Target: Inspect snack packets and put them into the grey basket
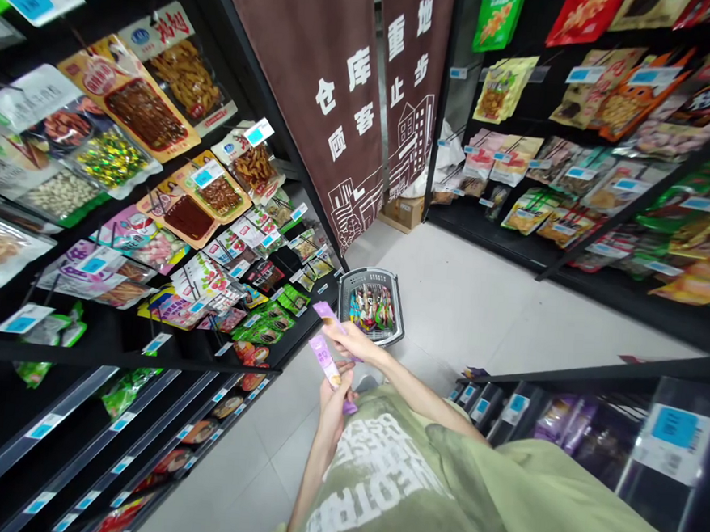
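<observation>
The step in hand looked like handling two slim packets, one per hand. The left hand (337,401) had its fingers closed round the lower purple packet (323,358). The right hand (354,343) pinched the upper purple packet (326,311) by one end, the rest jutting past the fingertips toward the snack shelf (111,358). The grey basket (369,273) sat just beyond the right fingers. By my judgement, any onward move called for one hand to release cleanly while the other kept its grip.
</observation>
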Available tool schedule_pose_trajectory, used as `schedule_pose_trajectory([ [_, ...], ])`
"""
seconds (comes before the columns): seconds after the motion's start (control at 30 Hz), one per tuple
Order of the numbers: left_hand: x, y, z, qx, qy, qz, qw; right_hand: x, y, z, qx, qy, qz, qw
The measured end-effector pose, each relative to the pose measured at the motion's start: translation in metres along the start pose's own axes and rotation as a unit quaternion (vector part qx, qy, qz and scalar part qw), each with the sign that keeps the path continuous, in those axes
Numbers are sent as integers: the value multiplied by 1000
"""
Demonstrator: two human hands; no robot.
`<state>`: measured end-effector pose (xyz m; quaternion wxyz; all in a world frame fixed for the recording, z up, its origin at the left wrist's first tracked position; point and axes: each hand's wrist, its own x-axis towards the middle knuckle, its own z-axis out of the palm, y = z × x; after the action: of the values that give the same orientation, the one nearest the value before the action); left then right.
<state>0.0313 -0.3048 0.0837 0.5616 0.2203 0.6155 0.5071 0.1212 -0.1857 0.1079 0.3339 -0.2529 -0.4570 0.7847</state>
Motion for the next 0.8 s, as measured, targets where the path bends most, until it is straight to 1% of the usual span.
schedule_pose_trajectory([
  [0.1, 1, -2, 0, -2, -8, -1, 1000, 0, 0, 0, 37, 50, 2, 998],
  [0.17, 0, -3, 0, -7, -13, -1, 1000, -1, 0, 0, 41, 57, -9, 997],
  [0.23, -1, -2, 1, -14, -12, 0, 1000, -1, -1, 0, 42, 36, -6, 998],
  [0.37, -2, -1, 2, -41, 3, 0, 999, -3, -3, 2, 46, -40, 18, 998],
  [0.57, -1, -3, 1, -57, -6, 17, 998, -5, -4, 5, 59, -85, 44, 994],
  [0.67, 0, -5, 1, -60, 9, 28, 998, -6, -5, 6, 86, -66, 42, 993],
  [0.73, 0, -5, 1, -67, 9, 38, 997, -6, -5, 6, 91, -30, 30, 995],
  [0.8, 0, -4, 1, -67, 2, 46, 997, -4, -5, 5, 132, 8, 21, 991],
])
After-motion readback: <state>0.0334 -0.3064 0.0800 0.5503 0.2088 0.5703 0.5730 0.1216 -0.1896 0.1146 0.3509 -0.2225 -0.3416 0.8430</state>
